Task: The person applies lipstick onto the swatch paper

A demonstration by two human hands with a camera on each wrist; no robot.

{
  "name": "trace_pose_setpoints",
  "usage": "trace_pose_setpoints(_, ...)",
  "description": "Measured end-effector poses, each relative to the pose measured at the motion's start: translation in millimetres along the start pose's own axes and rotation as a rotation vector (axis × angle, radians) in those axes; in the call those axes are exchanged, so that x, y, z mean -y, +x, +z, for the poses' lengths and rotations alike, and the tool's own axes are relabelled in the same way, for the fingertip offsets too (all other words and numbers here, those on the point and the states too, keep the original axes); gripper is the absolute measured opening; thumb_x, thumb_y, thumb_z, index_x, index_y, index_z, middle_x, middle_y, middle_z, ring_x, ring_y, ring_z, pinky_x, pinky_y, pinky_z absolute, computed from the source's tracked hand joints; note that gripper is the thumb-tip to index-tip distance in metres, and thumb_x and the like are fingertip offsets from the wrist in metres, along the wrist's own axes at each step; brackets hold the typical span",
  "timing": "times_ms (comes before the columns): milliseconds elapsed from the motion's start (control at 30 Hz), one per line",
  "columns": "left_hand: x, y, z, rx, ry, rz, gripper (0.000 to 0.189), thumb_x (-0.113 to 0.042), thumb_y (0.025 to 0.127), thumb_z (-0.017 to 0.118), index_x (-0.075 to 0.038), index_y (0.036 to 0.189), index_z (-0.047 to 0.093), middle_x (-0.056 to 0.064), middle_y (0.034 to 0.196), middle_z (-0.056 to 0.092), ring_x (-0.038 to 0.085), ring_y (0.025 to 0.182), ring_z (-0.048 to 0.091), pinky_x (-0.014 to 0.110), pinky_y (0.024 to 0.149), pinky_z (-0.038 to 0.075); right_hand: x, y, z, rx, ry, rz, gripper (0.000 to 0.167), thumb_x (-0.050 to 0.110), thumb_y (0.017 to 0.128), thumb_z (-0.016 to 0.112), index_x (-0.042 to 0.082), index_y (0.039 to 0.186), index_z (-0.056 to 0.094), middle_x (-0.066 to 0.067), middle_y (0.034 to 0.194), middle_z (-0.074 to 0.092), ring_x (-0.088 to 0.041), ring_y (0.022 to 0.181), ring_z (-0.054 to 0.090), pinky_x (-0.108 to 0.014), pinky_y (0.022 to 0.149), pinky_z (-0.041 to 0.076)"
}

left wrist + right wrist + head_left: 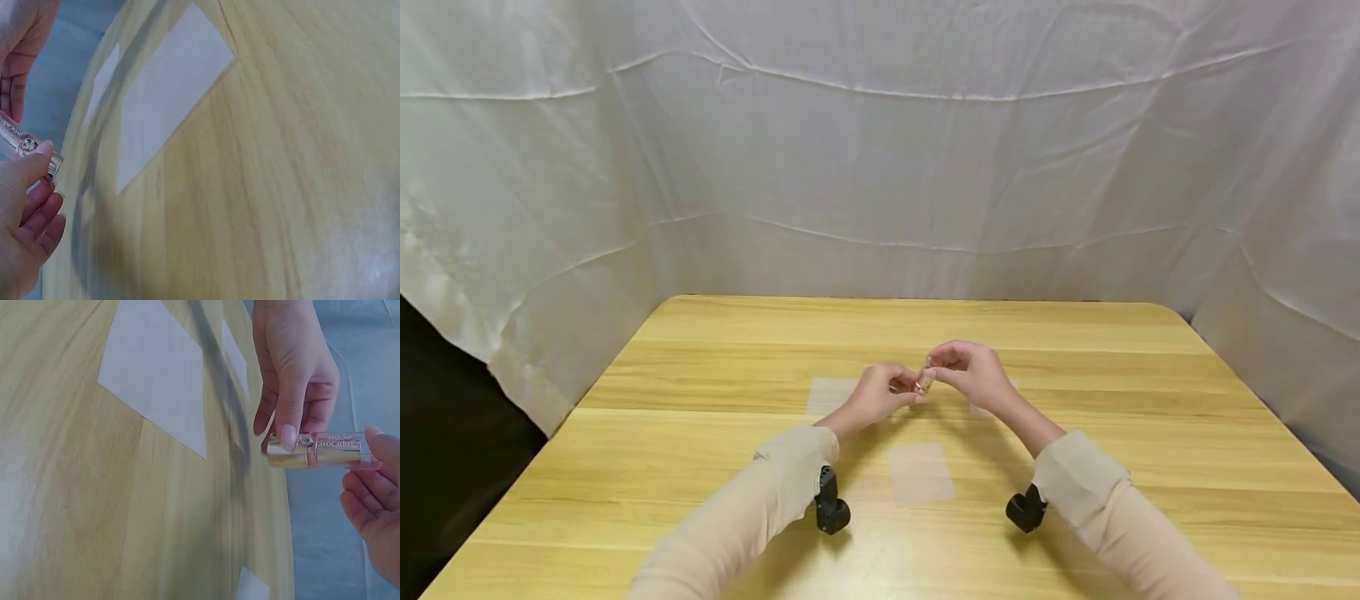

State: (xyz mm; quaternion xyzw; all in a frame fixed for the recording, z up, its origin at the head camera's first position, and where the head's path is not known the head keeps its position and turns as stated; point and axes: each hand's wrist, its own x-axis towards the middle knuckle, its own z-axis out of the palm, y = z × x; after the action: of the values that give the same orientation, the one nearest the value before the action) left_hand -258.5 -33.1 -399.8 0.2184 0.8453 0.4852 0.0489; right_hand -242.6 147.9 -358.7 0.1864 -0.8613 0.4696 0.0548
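Both hands meet over the middle of the table, holding one lipstick tube (923, 382) between them. The tube has a shiny gold base and a clear cap end with printed lettering, plain in the right wrist view (337, 450). My left hand (877, 395) pinches the gold base, thumb on its side. At the clear end, my right hand (976, 375) grips with thumb and fingers. The tube is tilted in the head view, its clear end higher and to the right. In the left wrist view the right hand's grip is partly cut off by the frame edge.
Pale square sheets lie on the wooden table (700, 475): one left (831, 395), one in front (921, 473), and one partly behind the right wrist (981, 411). Black wrist cameras (832, 502) hang below the cream sleeves. White cloth (880, 167) surrounds the table's back and sides.
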Motion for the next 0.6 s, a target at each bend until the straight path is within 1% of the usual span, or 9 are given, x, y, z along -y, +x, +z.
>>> trace_pose_setpoints(133,-2.1,-3.9,-5.7,0.0,-0.027,-0.014,0.025,-0.009,0.081,0.071,0.001,0.104,0.067,0.013,0.096,0.07,0.02,0.086,0.065,0.024,0.077,0.054,1,-1.7,-3,0.011,0.025,-0.002,0.019,0.01,0.083,0.069,-0.001,0.098,0.066,-0.016,0.093,0.069,-0.017,0.08,0.064,-0.019,0.07,0.053)
trace_pose_setpoints(267,-2.5,-6.4,-10.9,0.001,-0.018,-0.017,0.026,-0.009,0.08,0.071,0.001,0.104,0.067,0.014,0.098,0.07,0.021,0.086,0.065,0.024,0.078,0.054,0,-3.0,-4,0.013,0.043,-0.003,0.02,0.01,0.082,0.07,-0.002,0.097,0.066,-0.016,0.091,0.068,-0.012,0.077,0.061,-0.016,0.067,0.051)
trace_pose_setpoints(333,-2.3,-7.5,-13.0,-0.001,-0.01,-0.009,0.025,-0.009,0.08,0.071,0.002,0.103,0.067,0.014,0.097,0.07,0.022,0.086,0.065,0.025,0.078,0.054,0,-3.7,-5,0.014,0.049,-0.007,0.02,0.009,0.081,0.07,-0.003,0.097,0.066,-0.017,0.09,0.067,-0.011,0.076,0.06,-0.016,0.067,0.051)
trace_pose_setpoints(433,-2.3,-9.5,-16.1,-0.006,0.0,0.003,0.024,-0.009,0.079,0.072,0.001,0.101,0.068,0.014,0.096,0.07,0.022,0.085,0.066,0.024,0.077,0.054,0,-5.1,-6,0.025,0.042,-0.012,0.022,0.007,0.081,0.07,-0.004,0.099,0.065,-0.018,0.09,0.068,-0.012,0.077,0.06,-0.015,0.067,0.051)
trace_pose_setpoints(600,-4.2,-14.1,-20.8,-0.002,0.01,0.022,0.02,-0.009,0.079,0.073,0.0,0.097,0.069,0.013,0.094,0.07,0.02,0.083,0.066,0.023,0.075,0.055,1,-9.5,-9,0.071,0.015,-0.021,0.028,0.007,0.083,0.068,-0.008,0.106,0.064,-0.019,0.093,0.068,-0.019,0.082,0.063,-0.016,0.069,0.052)
